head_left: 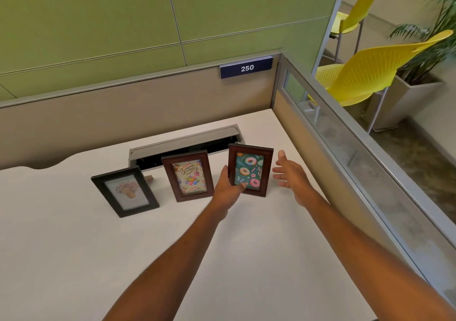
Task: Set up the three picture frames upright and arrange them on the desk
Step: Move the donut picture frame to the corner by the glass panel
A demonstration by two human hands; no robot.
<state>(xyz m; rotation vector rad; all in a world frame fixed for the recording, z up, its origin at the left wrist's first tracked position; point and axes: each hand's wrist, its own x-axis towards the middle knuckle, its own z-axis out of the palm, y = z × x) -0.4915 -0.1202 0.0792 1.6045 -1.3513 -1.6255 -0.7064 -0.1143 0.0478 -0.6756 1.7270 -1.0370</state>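
Three picture frames stand upright in a row on the white desk. The black frame with a pale flower picture is on the left. A brown frame with a birthday card stands in the middle. A brown frame with a doughnut picture is on the right. My left hand grips the doughnut frame's lower left corner, thumb on its front. My right hand hovers just right of that frame, fingers spread, not touching it.
A grey cable tray with its lid raised sits right behind the frames. Beige cubicle walls close the desk at the back and right, with a "250" sign. Yellow chairs and a planter stand beyond the glass partition.
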